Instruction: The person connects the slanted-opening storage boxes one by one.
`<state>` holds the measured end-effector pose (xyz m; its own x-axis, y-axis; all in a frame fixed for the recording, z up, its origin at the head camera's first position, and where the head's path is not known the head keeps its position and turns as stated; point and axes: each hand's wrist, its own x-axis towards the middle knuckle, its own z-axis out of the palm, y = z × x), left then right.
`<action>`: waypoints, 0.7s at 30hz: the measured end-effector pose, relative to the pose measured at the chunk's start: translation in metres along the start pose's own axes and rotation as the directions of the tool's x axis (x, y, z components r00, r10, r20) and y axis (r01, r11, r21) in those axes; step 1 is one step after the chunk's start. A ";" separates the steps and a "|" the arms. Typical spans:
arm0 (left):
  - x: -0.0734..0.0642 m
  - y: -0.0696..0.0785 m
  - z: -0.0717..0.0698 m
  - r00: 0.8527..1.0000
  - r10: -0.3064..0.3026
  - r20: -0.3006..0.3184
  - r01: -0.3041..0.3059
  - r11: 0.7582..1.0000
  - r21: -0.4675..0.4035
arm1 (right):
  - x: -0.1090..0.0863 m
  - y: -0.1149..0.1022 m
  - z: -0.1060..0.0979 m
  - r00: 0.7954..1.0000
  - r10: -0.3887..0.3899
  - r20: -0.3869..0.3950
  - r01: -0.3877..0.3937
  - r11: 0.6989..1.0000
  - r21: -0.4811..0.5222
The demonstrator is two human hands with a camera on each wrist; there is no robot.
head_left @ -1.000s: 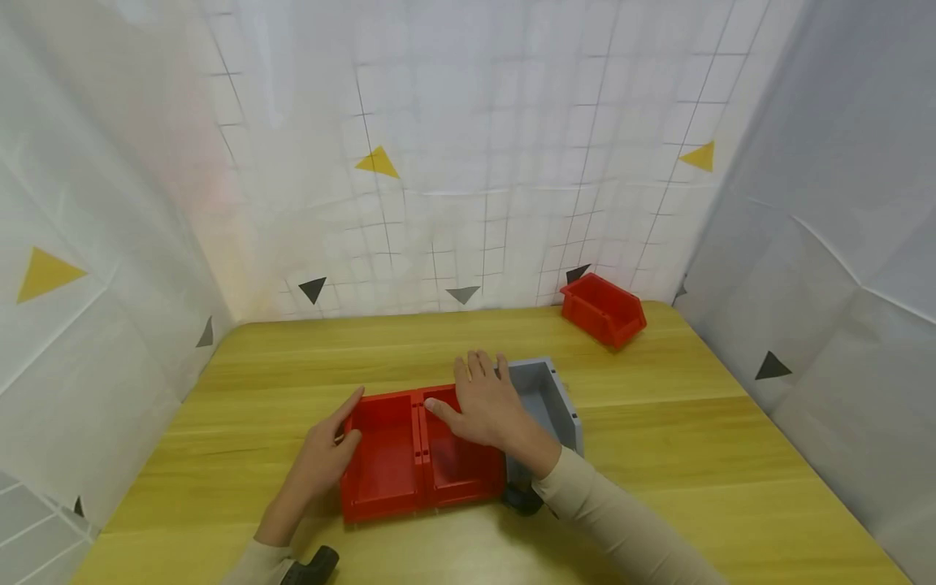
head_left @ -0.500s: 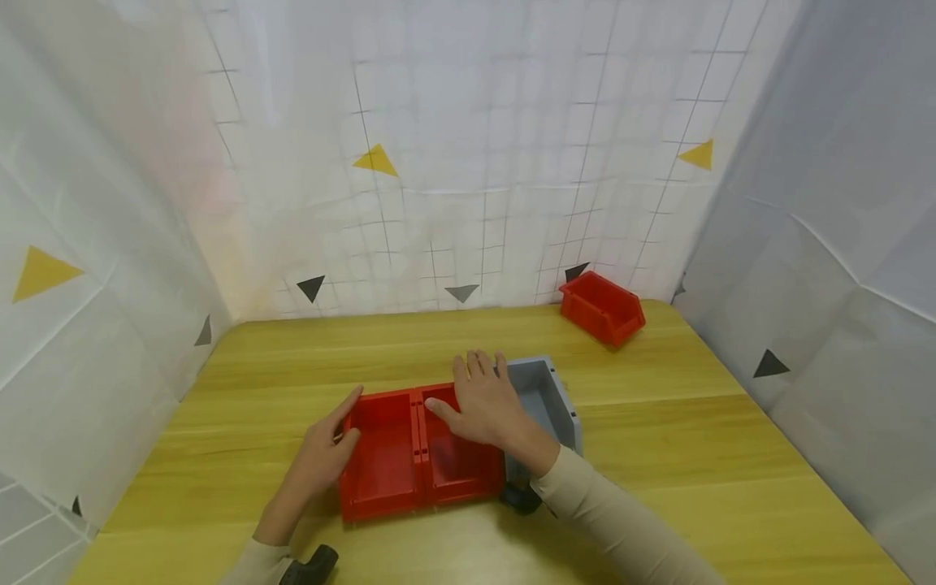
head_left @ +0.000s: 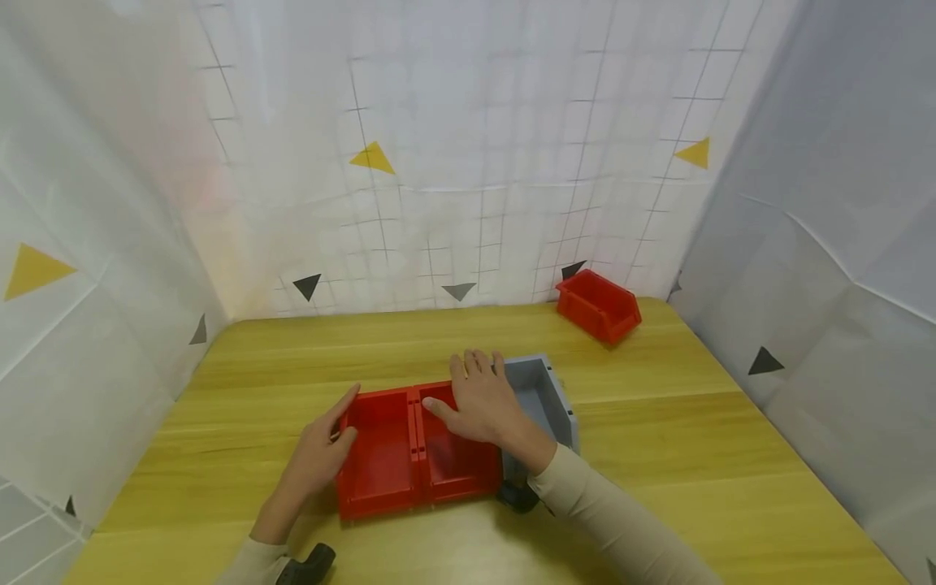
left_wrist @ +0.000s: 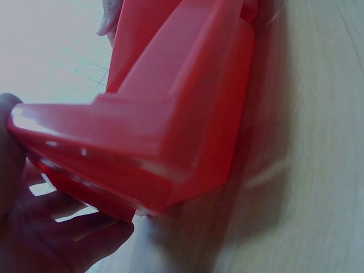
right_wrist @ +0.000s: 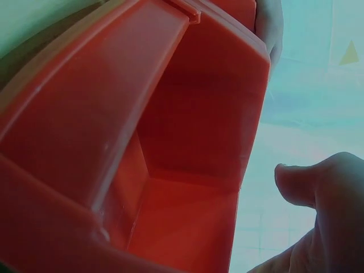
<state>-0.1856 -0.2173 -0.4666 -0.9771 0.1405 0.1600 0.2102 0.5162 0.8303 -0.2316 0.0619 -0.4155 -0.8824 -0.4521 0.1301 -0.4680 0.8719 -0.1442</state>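
- White sheeting (head_left: 468, 122) marked with grid lines and yellow triangles (head_left: 373, 158) hangs behind and to both sides of a yellow wood-grain table (head_left: 695, 455).
- Fingers of the left hand (head_left: 322, 451) are extended along the outer left wall of the left red bin (head_left: 380, 455), index fingertip near the back corner; the thumb stands apart from the index, at the rim. How firmly it presses, I cannot tell.
- Fingers of the right hand (head_left: 486, 410) are straight and laid over the right wall of the right red bin (head_left: 457, 463); its thumb (right_wrist: 298, 185) is spread out, reaching across that bin toward the middle rims.
- Both red bins stand side by side near the table's front, their neighbouring rims touching.
- On the right bin's far side sits a grey bin (head_left: 537, 390), close beside it; the right hand and forearm cover part of both.
- Light sleeves (head_left: 607, 512) and a black wrist device (head_left: 307, 565) at the left cuff come next.
- Farther out, well apart at the table's back right, a third red bin (head_left: 598, 309) stands at a slant.
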 end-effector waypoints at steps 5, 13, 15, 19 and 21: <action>0.000 -0.001 0.000 1.000 0.005 -0.001 -0.005 1.000 0.006 | 0.001 0.000 0.000 1.000 -0.002 -0.001 0.002 1.000 -0.006; 0.000 0.000 -0.001 1.000 -0.012 0.010 0.012 1.000 0.003 | 0.000 0.000 0.000 1.000 -0.006 -0.002 0.006 1.000 0.003; 0.000 0.000 -0.001 1.000 -0.016 0.013 0.016 1.000 0.001 | 0.000 0.000 0.000 1.000 -0.006 -0.005 0.006 1.000 0.006; 0.000 0.000 -0.001 1.000 -0.011 0.011 0.011 1.000 -0.001 | -0.001 0.000 0.000 1.000 -0.009 -0.010 0.009 1.000 0.007; 0.000 0.000 -0.001 1.000 -0.006 0.007 0.006 1.000 -0.003 | -0.001 0.001 0.001 1.000 -0.013 -0.016 0.014 1.000 0.004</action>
<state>-0.1859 -0.2180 -0.4661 -0.9781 0.1434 0.1509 0.2039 0.5144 0.8330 -0.2309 0.0628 -0.4164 -0.8752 -0.4608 0.1474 -0.4801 0.8649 -0.1467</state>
